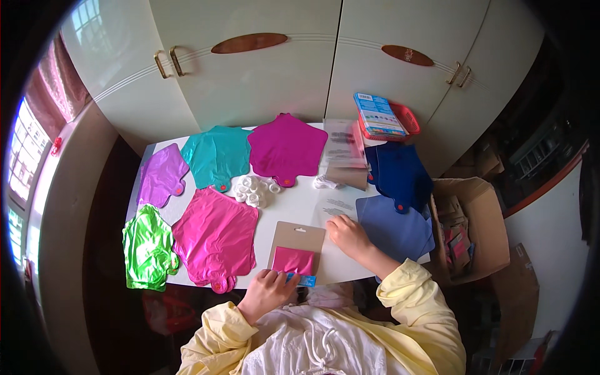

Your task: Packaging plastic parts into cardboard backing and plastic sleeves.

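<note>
One card [297, 236] lies just ahead of the left hand [269, 291], touched by it; the right hand [348, 237], apart, touches clear film [335, 205]; I cannot tell either grip; card seems light, stiffish, its foil [292, 260] slippery; edges suit holding.

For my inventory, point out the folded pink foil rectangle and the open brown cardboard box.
Folded pink foil rectangle [294, 260]: head view, on its middle.
Open brown cardboard box [482, 232]: head view, bare right side.
</note>
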